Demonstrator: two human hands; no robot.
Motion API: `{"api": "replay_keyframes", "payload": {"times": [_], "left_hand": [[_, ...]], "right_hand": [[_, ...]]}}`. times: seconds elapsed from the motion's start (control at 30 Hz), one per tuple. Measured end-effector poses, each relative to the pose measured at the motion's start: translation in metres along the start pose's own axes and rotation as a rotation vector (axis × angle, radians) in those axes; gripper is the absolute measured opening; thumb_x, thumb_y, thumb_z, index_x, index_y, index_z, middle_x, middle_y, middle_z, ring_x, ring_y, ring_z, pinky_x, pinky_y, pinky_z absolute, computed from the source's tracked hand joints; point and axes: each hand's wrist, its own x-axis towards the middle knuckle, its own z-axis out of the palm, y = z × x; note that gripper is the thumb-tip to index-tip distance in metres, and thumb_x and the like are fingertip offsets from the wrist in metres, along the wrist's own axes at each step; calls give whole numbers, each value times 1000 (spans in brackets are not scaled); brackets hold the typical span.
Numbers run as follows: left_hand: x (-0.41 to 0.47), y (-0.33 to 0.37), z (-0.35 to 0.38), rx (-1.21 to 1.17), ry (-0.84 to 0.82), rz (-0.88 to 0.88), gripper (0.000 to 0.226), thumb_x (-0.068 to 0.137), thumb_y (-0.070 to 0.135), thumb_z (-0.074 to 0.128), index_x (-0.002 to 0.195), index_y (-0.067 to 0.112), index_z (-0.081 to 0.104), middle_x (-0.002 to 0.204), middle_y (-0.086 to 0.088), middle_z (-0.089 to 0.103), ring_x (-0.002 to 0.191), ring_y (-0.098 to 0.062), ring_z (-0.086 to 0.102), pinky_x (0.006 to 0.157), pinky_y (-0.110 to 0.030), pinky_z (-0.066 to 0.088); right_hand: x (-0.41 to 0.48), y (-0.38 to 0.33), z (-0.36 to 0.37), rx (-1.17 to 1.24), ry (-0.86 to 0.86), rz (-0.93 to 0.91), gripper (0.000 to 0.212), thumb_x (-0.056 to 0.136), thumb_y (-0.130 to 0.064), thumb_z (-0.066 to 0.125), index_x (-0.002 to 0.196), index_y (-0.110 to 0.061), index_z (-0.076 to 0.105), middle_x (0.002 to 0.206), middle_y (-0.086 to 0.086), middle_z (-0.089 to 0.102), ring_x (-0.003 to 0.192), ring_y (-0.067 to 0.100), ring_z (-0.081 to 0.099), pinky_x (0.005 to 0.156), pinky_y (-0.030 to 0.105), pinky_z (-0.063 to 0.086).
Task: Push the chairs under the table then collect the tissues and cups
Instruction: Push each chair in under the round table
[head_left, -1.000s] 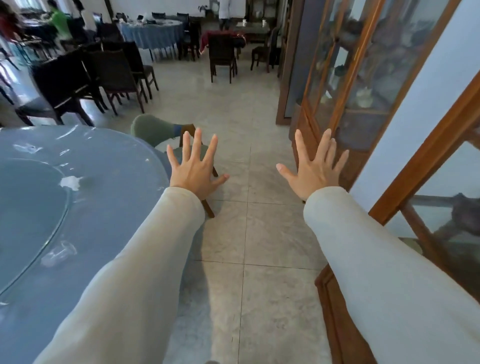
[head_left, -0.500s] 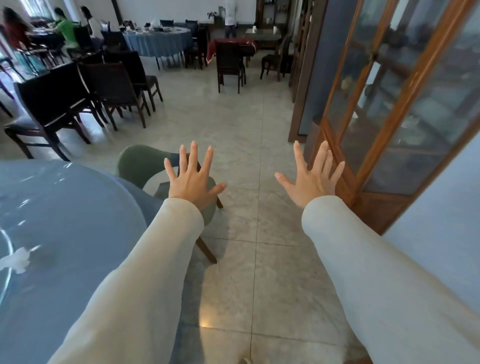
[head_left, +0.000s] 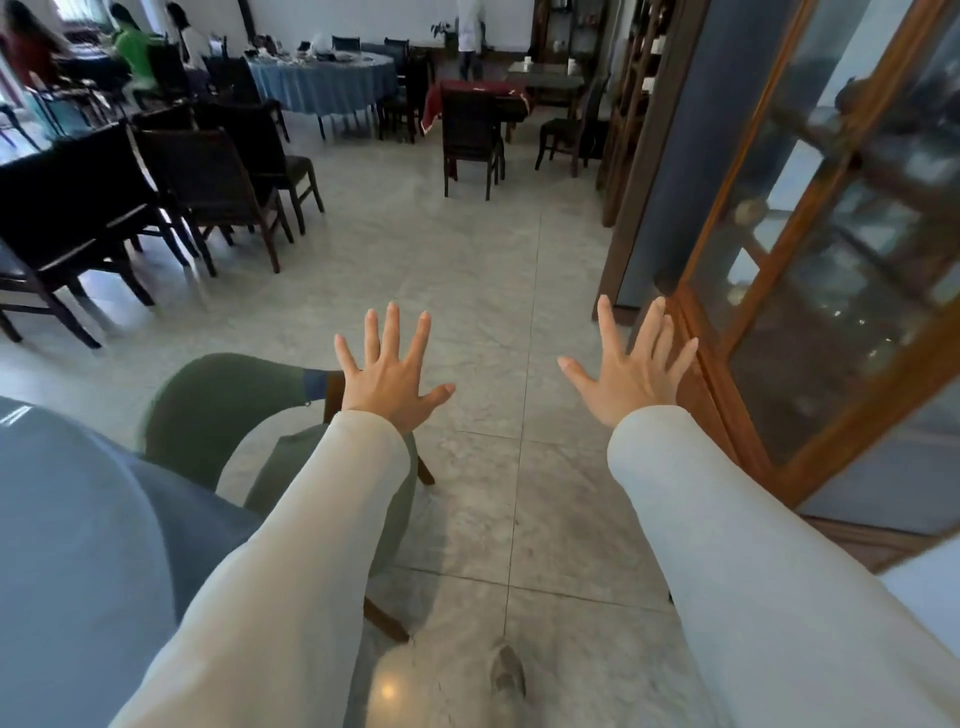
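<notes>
Both arms reach forward in pale long sleeves (head_left: 727, 545), and the 2 hands are bare and hold nothing. The left hand (head_left: 387, 379) is spread wide, palm down, all 5 fingers straight and fanned. It lies in the view over the right end of the backrest of the green chair (head_left: 208, 410); whether it touches the backrest cannot be told. The right hand (head_left: 631, 382) is spread just as wide, well to the right of the green chair and above bare floor tiles (head_left: 467, 270).

The green chair stands at the rim of the round table (head_left: 78, 519), which is covered in blue cloth under a clear sheet. The chair's curved back faces away from the camera and its paler seat lies beside the hanging cloth. The left forearm crosses above that seat. 2 of the chair's wooden legs (head_left: 426, 470) show on the side away from the table.

Right of the green chair, beyond the right hand, stands a glass-fronted wooden cabinet (head_left: 831, 260). Beyond the green chair is a row of dark chairs (head_left: 208, 176). Further off is a second blue-clothed table (head_left: 322, 83) with small items too blurred to name, and a red-clothed table (head_left: 483, 96). Near the bottom edge, a shoe tip (head_left: 506, 670) shows on the tiles.
</notes>
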Motion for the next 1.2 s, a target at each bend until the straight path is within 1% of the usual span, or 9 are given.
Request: {"api": "replay_keyframes", "payload": {"times": [0.17,0.27,0.37,0.6,0.77,0.9,1.03,1.13,1.2], "left_hand": [[136,10,13,-22,-3,-35,96,86,81,31,155,34,-16,165,-6,-21,151,-36,-18,115,-71,-1],[204,5,17,-39,1,-74,96,87,80,32,155,33,-16,165,-6,-21,151,-35,-19,116,-70,-2],[268,-3,25,-45,-19,-104,95,88,79,32,155,33,-18,164,-6,-23,151,-34,-21,116,-69,-4],[423,-39,69,-56,-38,-164,96,88,78,33,156,33,-17,164,-7,-25,150,-34,-22,116,-70,-4],[549,-83,90,-69,0,-203,96,87,79,34,155,33,-17,164,-7,-24,150,-35,-21,115,-71,-3],[646,-129,96,-59,19,-286,97,87,79,33,155,33,-18,164,-7,-25,150,-35,-22,116,-71,-2],[714,-167,104,-63,16,-308,97,87,80,32,155,33,-19,164,-5,-24,150,-35,-22,116,-71,-2],[749,-200,120,-45,32,-355,95,87,80,31,155,34,-16,165,-3,-21,151,-34,-20,116,-71,-2],[767,-224,134,-39,15,-409,95,87,80,32,155,34,-15,165,-3,-20,151,-34,-19,116,-71,-1]], "right_hand": [[137,-10,22,16,-45,-28,88,86,-84,19,153,-42,-20,161,19,-26,150,42,-13,116,66,-5],[213,-25,27,28,-65,-54,87,88,-82,20,153,-41,-20,161,20,-25,150,41,-14,116,66,-5],[285,-50,38,47,-98,-79,87,88,-82,20,153,-41,-21,161,20,-26,150,41,-13,116,66,-5],[444,-113,95,52,-132,-167,85,90,-79,24,152,-43,-23,159,21,-29,150,41,-15,115,66,-10],[577,-165,120,56,-131,-182,85,89,-80,25,152,-44,-20,160,21,-28,150,40,-14,115,65,-11],[683,-220,125,70,-97,-236,85,89,-81,24,152,-45,-21,159,20,-30,150,39,-15,116,64,-12],[763,-267,141,90,-84,-305,85,88,-82,23,151,-46,-22,159,20,-31,150,40,-15,114,63,-15],[819,-308,163,88,-80,-331,86,88,-82,21,151,-45,-23,158,20,-31,150,40,-14,114,64,-13],[850,-341,182,95,-102,-374,86,88,-82,20,151,-44,-24,158,21,-32,150,40,-15,114,65,-13]]}}
